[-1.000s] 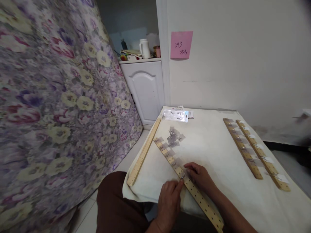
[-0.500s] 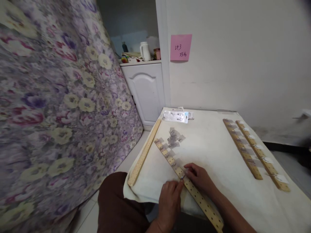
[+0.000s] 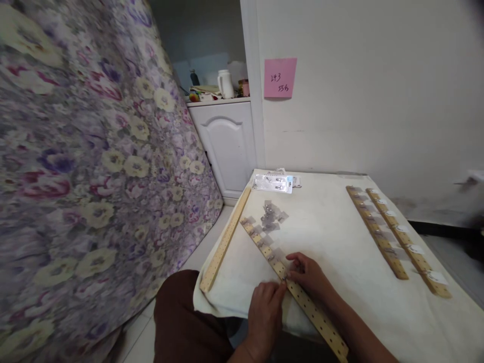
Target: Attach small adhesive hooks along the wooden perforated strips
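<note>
A long wooden strip with rows of holes (image 3: pixel 315 317) lies slantwise across the table, its near end jutting past the edge. My left hand (image 3: pixel 265 307) is closed, its fingertips pressed at the strip's left edge. Across from it, my right hand (image 3: pixel 308 272) pinches at a small shiny metal clip (image 3: pixel 284 277) on the strip; the fingers partly hide this clip. Farther up, several similar clips with clear plastic tabs (image 3: pixel 260 244) sit along the strip. Beyond it lies a loose heap of clear tabs with metal parts (image 3: pixel 271 216).
Another perforated wooden strip (image 3: pixel 223 247) lies along the table's left edge. Two strips bearing tabs (image 3: pixel 378 234) are at the right. Clear plastic packaging (image 3: pixel 271 182) lies at the back of the cloth-covered table (image 3: pixel 321 212). A floral curtain (image 3: pixel 113 176) hangs at the left.
Both hands stay at the same spot on the strip, with only slight finger movement. The camera view has shifted a little.
</note>
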The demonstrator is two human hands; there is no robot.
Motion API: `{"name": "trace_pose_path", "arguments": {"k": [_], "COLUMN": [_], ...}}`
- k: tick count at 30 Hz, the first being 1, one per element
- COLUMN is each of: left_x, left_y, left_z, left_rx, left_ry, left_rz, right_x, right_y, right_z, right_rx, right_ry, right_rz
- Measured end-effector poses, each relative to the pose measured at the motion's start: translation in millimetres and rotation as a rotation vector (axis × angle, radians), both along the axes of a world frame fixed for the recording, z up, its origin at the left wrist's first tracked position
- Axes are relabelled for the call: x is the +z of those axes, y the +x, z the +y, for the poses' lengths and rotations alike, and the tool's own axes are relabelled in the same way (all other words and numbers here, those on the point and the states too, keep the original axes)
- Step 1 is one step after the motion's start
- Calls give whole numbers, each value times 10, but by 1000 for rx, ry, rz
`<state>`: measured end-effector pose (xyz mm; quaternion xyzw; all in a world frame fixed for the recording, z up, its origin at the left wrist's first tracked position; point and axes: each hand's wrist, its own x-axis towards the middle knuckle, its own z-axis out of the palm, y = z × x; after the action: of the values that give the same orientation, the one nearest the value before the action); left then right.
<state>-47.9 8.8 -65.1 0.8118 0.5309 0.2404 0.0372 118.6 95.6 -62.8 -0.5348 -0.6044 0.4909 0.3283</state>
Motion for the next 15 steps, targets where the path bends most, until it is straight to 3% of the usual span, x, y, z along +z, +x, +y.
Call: {"name": "trace_pose_path", "arguments": {"k": [9, 15], "left_x": [-20, -94], "left_y": [-10, -59], "left_z": [-13, -9], "left_rx": [42, 37], "left_ry": [66, 129], "left_rz": [41, 19], "right_x": [1, -96], "right_y": [21, 108], "right_z": [-8, 47], "right_rx": [11, 8], "right_ry": [36, -47], "right_rz": [-22, 143]}}
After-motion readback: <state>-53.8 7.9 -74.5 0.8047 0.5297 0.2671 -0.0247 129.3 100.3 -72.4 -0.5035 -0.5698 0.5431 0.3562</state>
